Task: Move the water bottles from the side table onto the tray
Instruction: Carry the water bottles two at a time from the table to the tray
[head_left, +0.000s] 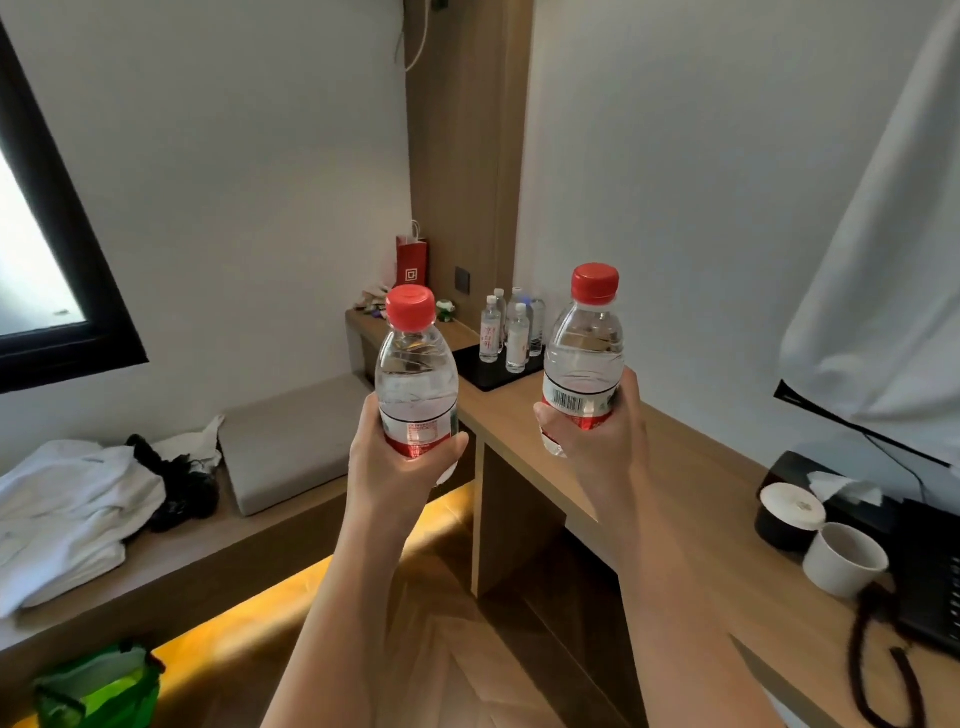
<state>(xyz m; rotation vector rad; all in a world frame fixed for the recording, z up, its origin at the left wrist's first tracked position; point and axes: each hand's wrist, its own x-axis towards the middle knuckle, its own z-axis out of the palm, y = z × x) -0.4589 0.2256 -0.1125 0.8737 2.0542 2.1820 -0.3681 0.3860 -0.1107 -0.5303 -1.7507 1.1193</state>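
We hold two water bottles in the air, with the tray ahead of us.

Our left hand wraps round the lower half of the first bottle, and our right hand grips the second bottle at its label. Both red-capped bottles are upright, clear of any surface and well short of the black tray at the far end of the counter, where several white-capped bottles stand. We judge this to be the carry step. Next we need to reach over the counter, set each bottle upright on the tray's bare front part without knocking those standing there, then let go.
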